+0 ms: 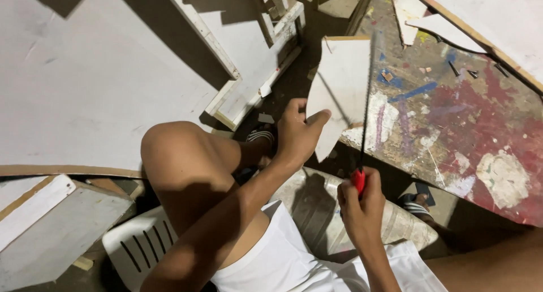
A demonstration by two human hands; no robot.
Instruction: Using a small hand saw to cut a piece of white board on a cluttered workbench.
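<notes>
My left hand (298, 132) grips the near edge of a thin white board piece (341, 82) and holds it against the edge of a paint-stained worktable (464, 133). My right hand (360, 204) is closed around the red handle (359, 180) of a small saw. Its narrow dark blade (366, 99) runs up across the white board, close to the board's right side. My bare left knee (181, 156) is raised just left of the left hand.
Large white panels (85, 77) lie on the left, with a white wooden frame (249, 71) beyond the knee. White offcuts (418, 20) rest at the table's far end. I sit on a white plastic chair (136, 247). A white block (51, 230) is at lower left.
</notes>
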